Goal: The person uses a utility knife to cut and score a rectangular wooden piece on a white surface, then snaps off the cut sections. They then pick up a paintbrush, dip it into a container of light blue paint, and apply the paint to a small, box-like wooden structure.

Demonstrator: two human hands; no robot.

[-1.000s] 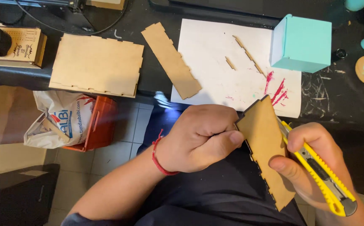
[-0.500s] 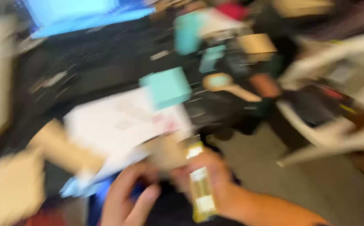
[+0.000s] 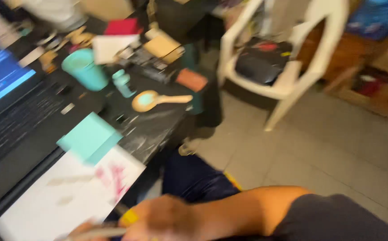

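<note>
right hand [image 3: 158,218] fist closed round yellow-tipped cutter handle [image 3: 129,217], near bottom edge, blurred | left hand [image 3: 80,230] barely in view, grip we cannot tell | pale thin strip [image 3: 100,232] between them, over white stained sheet [image 3: 60,196] protecting black table [image 3: 154,125]

- Bench [image 3: 158,127]: dark top, glossy, with pale streaks like polished stone.
- Sheet [image 3: 64,196], lower left: white paper, matt, stained pink.
- Box [image 3: 89,138]: turquoise, matt, looks like painted card or wood.
- Spoon-shaped piece [image 3: 156,100]: pale bare wood.
- Chair [image 3: 287,58], upper right: white moulded plastic, smooth.
- Floor [image 3: 328,143]: grey tile, dull sheen.
</note>
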